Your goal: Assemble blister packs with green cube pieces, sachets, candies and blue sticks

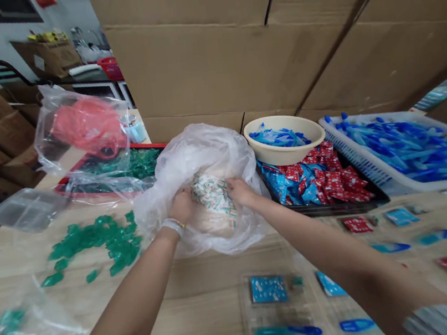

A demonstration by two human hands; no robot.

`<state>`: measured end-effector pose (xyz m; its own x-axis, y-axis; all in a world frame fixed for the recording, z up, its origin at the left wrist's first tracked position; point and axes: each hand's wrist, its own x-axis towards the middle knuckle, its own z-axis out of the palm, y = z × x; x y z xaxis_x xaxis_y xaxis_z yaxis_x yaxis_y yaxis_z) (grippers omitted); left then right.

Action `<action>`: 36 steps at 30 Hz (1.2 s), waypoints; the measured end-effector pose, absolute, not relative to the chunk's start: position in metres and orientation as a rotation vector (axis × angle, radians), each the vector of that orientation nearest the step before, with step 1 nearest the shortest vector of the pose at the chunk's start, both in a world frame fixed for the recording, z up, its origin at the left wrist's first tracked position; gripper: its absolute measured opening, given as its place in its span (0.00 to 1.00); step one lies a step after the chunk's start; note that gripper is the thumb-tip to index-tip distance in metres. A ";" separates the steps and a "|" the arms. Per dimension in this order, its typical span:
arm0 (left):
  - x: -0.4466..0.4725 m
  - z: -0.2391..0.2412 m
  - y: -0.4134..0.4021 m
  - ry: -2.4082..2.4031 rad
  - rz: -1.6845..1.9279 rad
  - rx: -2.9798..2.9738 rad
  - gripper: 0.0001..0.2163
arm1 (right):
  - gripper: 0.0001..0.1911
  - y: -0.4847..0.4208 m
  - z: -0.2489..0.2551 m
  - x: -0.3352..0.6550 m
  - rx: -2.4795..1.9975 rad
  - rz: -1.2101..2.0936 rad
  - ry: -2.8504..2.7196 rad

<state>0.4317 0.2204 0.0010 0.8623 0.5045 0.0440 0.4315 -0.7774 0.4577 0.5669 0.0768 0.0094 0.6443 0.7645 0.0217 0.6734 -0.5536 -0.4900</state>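
Note:
Both my hands reach into a large clear plastic bag [200, 154] that lies open on the wooden table [207, 282]. My left hand [181, 207] and my right hand [239, 190] clasp a heap of small white sachets with red and green print [213, 194] from either side. A pale bundle fills the bag beneath the sachets. My left wrist wears a white band.
Loose green packets [100, 239] lie to the left, before a red tray [83, 185] with more. To the right stand a cream bowl [286, 152], a black tray of red and blue packets [326, 180] and a white basket of blue items [409, 148]. Clear blister packs [277, 305] lie near me. Cardboard boxes wall the back.

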 end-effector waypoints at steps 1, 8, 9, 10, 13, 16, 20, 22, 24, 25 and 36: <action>0.431 0.003 0.222 0.666 0.215 2.600 0.15 | 0.14 0.080 0.008 0.569 -2.426 0.266 -1.137; 0.435 -0.002 0.229 0.705 0.219 2.599 0.11 | 0.11 0.085 0.006 0.577 -2.541 0.256 -1.163; 0.436 -0.003 0.229 0.733 0.232 2.599 0.12 | 0.11 0.084 0.006 0.577 -2.550 0.253 -1.167; 0.436 -0.004 0.228 0.756 0.243 2.598 0.12 | 0.11 0.083 0.006 0.577 -2.556 0.250 -1.172; 0.430 -0.001 0.221 0.769 0.257 2.596 0.12 | 0.09 0.076 0.010 0.574 -2.565 0.249 -1.189; 0.411 0.007 0.210 0.616 0.210 2.559 0.12 | 0.09 0.065 0.019 0.565 -2.547 0.227 -1.201; 0.387 0.010 0.191 0.440 0.125 2.461 0.11 | 0.08 0.055 0.024 0.535 -2.242 0.300 -1.324; 0.382 0.008 0.185 0.467 0.125 2.448 0.11 | 0.07 0.054 0.020 0.516 -2.105 0.413 -1.409; 0.380 0.006 0.182 0.464 0.126 2.431 0.13 | 0.08 0.057 0.013 0.500 -2.061 0.450 -1.469; 0.379 0.006 0.181 0.444 0.131 2.423 0.15 | 0.08 0.059 0.008 0.494 -2.062 0.439 -1.483; 0.381 0.005 0.176 0.309 0.104 2.414 0.07 | 0.11 0.067 -0.003 0.475 -2.160 0.323 -1.488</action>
<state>0.3808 0.1761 0.0053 0.9685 0.2490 -0.0074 0.1935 -0.7332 0.6519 0.4753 0.0671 -0.0031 0.3764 0.9228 0.0820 0.8059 -0.2825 -0.5203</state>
